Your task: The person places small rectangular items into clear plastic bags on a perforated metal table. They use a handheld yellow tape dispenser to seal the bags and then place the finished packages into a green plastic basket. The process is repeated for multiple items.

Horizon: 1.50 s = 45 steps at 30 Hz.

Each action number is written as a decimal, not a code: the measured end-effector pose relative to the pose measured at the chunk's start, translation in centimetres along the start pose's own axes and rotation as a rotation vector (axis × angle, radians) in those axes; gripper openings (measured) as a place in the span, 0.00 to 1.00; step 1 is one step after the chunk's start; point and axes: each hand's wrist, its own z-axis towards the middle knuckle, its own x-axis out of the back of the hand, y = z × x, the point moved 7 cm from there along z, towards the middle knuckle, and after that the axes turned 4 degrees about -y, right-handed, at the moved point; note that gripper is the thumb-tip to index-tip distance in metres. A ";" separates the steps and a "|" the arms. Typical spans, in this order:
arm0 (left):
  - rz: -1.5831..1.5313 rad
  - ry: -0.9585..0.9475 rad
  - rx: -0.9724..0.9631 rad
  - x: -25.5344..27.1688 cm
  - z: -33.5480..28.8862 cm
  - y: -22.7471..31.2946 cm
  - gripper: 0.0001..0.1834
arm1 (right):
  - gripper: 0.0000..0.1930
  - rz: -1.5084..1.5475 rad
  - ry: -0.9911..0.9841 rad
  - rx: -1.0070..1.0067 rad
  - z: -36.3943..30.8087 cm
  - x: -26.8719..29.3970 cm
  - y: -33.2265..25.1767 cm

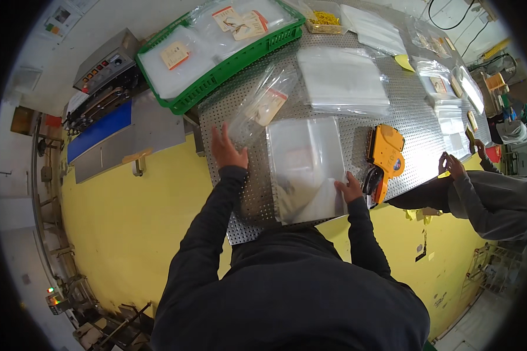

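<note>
A stack of clear plastic bags (307, 169) lies on the perforated metal table in front of me. My right hand (349, 188) touches its right edge, thumb and finger apart. Left of the stack, my left hand (228, 151) is open with fingers spread over the table, holding nothing. Just beyond that hand lies a clear bag with a printed card inside (269, 107). An orange handheld label gun (386, 151) rests to the right of my right hand. Farther back sits a wider pile of clear bags (342, 79).
A green crate (202, 90) of bagged cards stands at the back left, beside a grey machine with control knobs (105, 61). A clear tub of small yellow pieces (325, 20) is at the back. Another person's hand (452, 165) works at the table's right end.
</note>
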 end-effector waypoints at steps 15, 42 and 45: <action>-0.468 -0.043 0.464 -1.8 -3.8 -7.2 0.22 | 0.31 -0.154 0.158 -0.053 -2.3 -1.3 -4.4; -0.300 -0.202 0.028 1.5 -8.9 1.5 0.17 | 0.22 -0.034 0.029 -0.011 -2.4 -3.1 -3.9; -0.027 0.005 -0.062 3.4 -7.6 1.9 0.22 | 0.25 0.082 -0.025 -0.092 -2.6 -3.2 -4.1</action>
